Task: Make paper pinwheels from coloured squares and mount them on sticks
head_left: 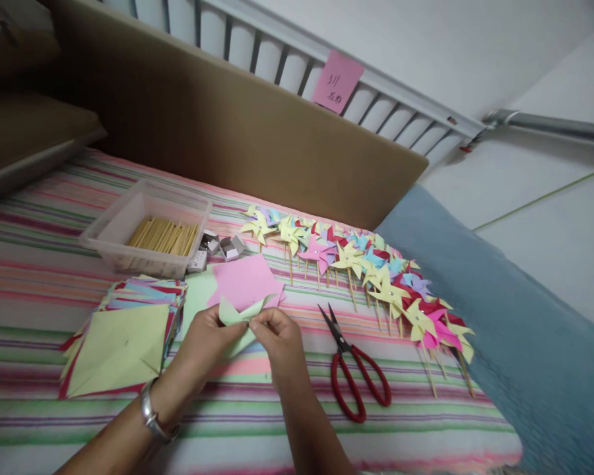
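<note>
Pale green paper (pixel 233 315) is pinched between two bare hands, to the left of the scissors (pixel 344 346) as the person sits, and everything I look at from here I place by those scissors. The left hand (pixel 210 336) grasps the sheet between thumb and fingers; the right hand (pixel 282 333), nearer the scissors, has its thumb and fingertips closed on it too, the two grips almost meeting at the middle. One edge curls upward between them, though fingers hide exactly how the corners lie.

As I judge it, the step is bending points of paper inward. It would go best with one thumb pressing steadily at the centre, each point rolled over softly rather than creased flat, and the tips overlapping neatly before either grip eases. Thin paper like this would probably buckle if squeezed hard.

Beyond the hands, up and left of the scissors, lie pink sheets (pixel 250 280). Farther left of them is a stack of coloured squares (pixel 121 340), its yellow top sheet slit near a corner, and behind that a plastic box (pixel 123 258) of wooden sticks (pixel 165 236), with small boxes (pixel 232 246) just beside it. Past the scissors and to their right spread many paper pinwheels (pixel 349 258) on sticks
</note>
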A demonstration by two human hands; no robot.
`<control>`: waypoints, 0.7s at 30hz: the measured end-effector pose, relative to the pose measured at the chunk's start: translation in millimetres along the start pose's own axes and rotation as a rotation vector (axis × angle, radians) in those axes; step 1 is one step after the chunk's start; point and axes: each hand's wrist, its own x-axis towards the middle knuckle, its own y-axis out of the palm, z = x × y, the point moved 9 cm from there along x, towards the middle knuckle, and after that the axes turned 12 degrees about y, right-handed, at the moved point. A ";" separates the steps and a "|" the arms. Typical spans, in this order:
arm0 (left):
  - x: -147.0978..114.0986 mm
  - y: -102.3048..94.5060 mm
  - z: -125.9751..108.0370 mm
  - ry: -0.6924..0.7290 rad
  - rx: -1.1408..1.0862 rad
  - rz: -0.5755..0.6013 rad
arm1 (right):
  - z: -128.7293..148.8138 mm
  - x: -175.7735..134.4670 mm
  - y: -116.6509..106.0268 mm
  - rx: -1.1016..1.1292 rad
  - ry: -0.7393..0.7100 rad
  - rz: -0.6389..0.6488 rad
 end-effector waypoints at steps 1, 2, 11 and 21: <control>-0.5 1.0 0.7 -0.003 -0.021 0.012 | -0.8 0.4 -0.2 -0.001 0.003 0.002; -1.1 2.4 1.5 -0.009 -0.046 0.027 | -1.3 0.8 -0.5 0.001 0.006 0.003; -6.4 19.5 -5.8 -0.036 -0.218 0.179 | -1.9 0.1 -4.7 0.052 0.041 0.009; -8.1 19.8 -3.6 -0.045 -0.245 0.173 | -2.6 -0.3 -7.3 0.013 0.025 0.003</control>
